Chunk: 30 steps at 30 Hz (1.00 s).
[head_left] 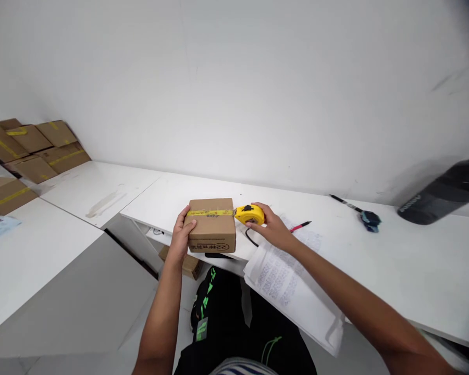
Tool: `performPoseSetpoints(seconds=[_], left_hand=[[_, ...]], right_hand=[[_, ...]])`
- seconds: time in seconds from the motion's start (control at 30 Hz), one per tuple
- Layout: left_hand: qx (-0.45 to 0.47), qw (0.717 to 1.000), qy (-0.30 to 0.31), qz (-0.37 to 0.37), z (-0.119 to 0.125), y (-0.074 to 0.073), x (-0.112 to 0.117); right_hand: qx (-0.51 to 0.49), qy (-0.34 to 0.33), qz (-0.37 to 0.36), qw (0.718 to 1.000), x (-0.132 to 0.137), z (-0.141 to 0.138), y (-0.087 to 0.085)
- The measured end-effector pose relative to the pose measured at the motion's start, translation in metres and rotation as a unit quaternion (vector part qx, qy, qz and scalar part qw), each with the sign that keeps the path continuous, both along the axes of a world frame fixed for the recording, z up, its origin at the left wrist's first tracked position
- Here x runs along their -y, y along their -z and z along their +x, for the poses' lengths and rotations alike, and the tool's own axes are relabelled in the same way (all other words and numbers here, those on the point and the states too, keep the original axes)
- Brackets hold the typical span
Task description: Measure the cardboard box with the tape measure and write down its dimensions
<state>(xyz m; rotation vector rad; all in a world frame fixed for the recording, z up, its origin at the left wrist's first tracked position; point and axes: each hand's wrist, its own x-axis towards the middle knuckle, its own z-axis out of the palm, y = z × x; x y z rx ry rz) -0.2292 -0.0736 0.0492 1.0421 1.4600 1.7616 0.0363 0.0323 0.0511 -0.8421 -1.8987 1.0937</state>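
Note:
A small cardboard box [212, 227] with dark print on its front face rests at the front edge of the white table. My left hand [183, 232] grips its left side, thumb on the top and fingers round the far corner. A yellow strip [207, 213] runs across the box top; I cannot tell whether packing tape or a measuring blade, or both, lies there. Wrapped in my right hand [269, 224] is a yellow tape measure [250, 214] with a black button, its mouth against the box's right edge. A black cord shows below it.
Written paper sheets [285, 281] hang over the table edge beneath my right forearm, near a red-and-black pen [300, 226]. Farther right are a black pen [346, 202], a dark blue object [370, 221] and a black bottle [441, 190]. Taped boxes [35, 151] are stacked at left; another box [191, 265] sits below.

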Motion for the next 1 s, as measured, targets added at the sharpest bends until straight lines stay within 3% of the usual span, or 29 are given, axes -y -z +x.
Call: performPoseSetpoints(seconds=[0.07, 0.13, 0.2, 0.3, 0.37, 0.43, 0.47, 0.53, 0.57, 0.6, 0.67, 0.7, 0.73, 0.83, 0.9, 0.97, 1.0], left_hand=[[-0.028, 0.998, -0.062, 0.008, 0.008, 0.004, -0.013], [-0.072, 0.989, -0.132, 0.014, 0.017, 0.005, -0.034], [-0.115, 0.976, -0.185, 0.002, 0.028, 0.001, -0.056], [-0.185, 0.951, -0.246, -0.021, 0.049, -0.018, -0.075], [-0.256, 0.930, -0.264, 0.027, 0.068, -0.029, -0.069], [-0.287, 0.931, -0.201, 0.100, 0.094, -0.031, -0.046], [-0.280, 0.946, -0.119, 0.107, 0.108, -0.028, -0.031], [-0.230, 0.966, 0.103, 0.057, 0.137, -0.012, 0.000], [-0.189, 0.958, 0.214, 0.008, 0.151, -0.003, 0.014], [-0.147, 0.933, 0.325, -0.051, 0.164, 0.005, 0.026], [-0.078, 0.862, 0.475, -0.158, 0.183, 0.016, 0.041], [-0.062, 0.840, 0.504, -0.188, 0.189, 0.018, 0.044], [-0.059, 0.836, 0.507, -0.199, 0.194, 0.018, 0.044], [-0.102, 0.875, 0.452, -0.143, 0.197, 0.009, 0.029], [-0.155, 0.877, 0.444, -0.099, 0.197, 0.003, 0.010], [-0.230, 0.861, 0.445, -0.083, 0.198, 0.002, -0.011], [-0.272, 0.850, 0.443, -0.086, 0.200, 0.003, -0.021]], right_hand=[[-0.099, 0.049, -0.101, 0.989, 0.017, -0.001, 0.011], [-0.189, 0.093, -0.213, 0.954, 0.041, 0.001, 0.020], [-0.245, 0.093, -0.301, 0.917, 0.069, 0.008, 0.024], [-0.284, 0.058, -0.362, 0.886, 0.106, 0.027, 0.022], [-0.299, 0.060, -0.360, 0.882, 0.125, 0.043, 0.021], [-0.317, 0.099, -0.344, 0.878, 0.143, 0.056, 0.027], [-0.326, 0.124, -0.338, 0.874, 0.152, 0.061, 0.033], [-0.344, 0.164, -0.338, 0.861, 0.169, 0.065, 0.048], [-0.349, 0.174, -0.339, 0.856, 0.177, 0.065, 0.056], [-0.349, 0.178, -0.336, 0.856, 0.184, 0.064, 0.063], [-0.337, 0.176, -0.312, 0.871, 0.193, 0.064, 0.071], [-0.327, 0.168, -0.297, 0.882, 0.194, 0.066, 0.072], [-0.314, 0.152, -0.281, 0.894, 0.192, 0.071, 0.071], [-0.234, 0.083, -0.210, 0.946, 0.157, 0.100, 0.060], [-0.094, 0.101, -0.108, 0.985, 0.111, 0.123, 0.049], [0.086, 0.203, -0.030, 0.975, 0.056, 0.139, 0.039], [0.196, 0.236, 0.000, 0.952, 0.029, 0.143, 0.036]])
